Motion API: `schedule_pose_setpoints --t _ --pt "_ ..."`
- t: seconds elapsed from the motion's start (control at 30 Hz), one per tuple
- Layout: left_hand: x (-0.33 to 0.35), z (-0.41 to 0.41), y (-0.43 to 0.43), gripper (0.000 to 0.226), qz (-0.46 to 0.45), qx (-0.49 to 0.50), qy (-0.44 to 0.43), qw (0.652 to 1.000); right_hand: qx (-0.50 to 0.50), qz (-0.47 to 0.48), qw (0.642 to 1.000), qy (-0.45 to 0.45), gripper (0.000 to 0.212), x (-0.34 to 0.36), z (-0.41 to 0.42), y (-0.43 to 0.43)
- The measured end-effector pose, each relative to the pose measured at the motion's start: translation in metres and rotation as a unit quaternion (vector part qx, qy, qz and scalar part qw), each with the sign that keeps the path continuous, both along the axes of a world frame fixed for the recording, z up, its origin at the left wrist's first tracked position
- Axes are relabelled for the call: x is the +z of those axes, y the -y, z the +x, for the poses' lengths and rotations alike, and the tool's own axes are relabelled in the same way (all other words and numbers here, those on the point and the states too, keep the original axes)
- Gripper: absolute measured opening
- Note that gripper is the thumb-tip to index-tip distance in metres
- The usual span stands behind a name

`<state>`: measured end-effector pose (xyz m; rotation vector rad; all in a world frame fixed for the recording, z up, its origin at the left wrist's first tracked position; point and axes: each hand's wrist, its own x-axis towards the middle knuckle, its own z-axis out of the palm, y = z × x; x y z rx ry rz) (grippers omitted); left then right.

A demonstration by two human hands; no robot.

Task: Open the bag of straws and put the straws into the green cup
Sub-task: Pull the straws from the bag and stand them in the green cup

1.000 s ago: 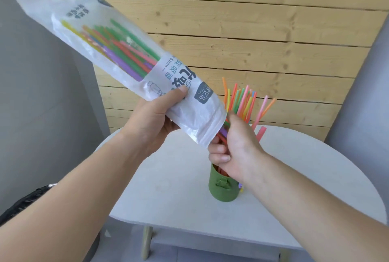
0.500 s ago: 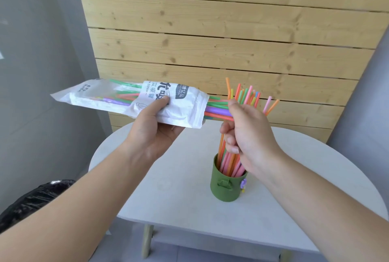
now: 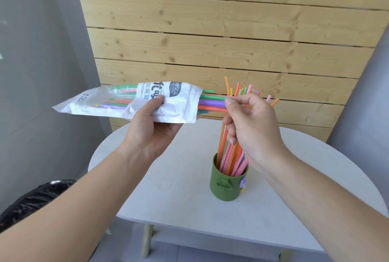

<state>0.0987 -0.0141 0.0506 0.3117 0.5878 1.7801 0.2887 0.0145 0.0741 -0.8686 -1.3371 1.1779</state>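
Round white table bearing one green cup, upright, directly below the right hand's fingers.

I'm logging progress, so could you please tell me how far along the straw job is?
Done: the bag is open, and many straws stand in the green cup. In hand: the left hand holds the bag while the right hand pinches protruding straws. Left: moving those across.

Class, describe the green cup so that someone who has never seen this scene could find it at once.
Start at the round white table before the wooden slat wall. On it, below the right hand, stands the green cup. It alone holds upright coloured straws, unlike the bag, held sideways in the left hand.
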Motion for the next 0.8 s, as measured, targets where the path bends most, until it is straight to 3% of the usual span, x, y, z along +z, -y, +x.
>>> schedule_pose_setpoints --t 0.17,0.33,0.53,0.67,0.8 --pt "0.001 0.001 0.002 0.035 0.004 -0.003 0.015 1.0 -0.003 -0.019 1.0 -0.021 0.021 0.0 0.003 -0.002" --pt "0.001 0.004 0.002 0.017 0.006 -0.013 0.002 1.0 -0.028 -0.066 0.996 0.049 0.055 0.0 0.0 -0.005" --pt "-0.001 0.005 0.001 0.023 0.002 -0.014 -0.014 1.0 -0.002 -0.047 0.999 0.027 0.031 0.0 -0.001 -0.005" --pt "-0.001 0.005 0.0 0.029 0.004 -0.018 -0.025 1.0 -0.038 -0.011 0.999 0.025 0.028 -0.003 -0.003 -0.01" --pt "-0.002 0.006 -0.002 0.044 0.004 -0.022 -0.03 0.999 -0.066 0.048 0.993 0.08 0.027 -0.006 -0.004 -0.011"
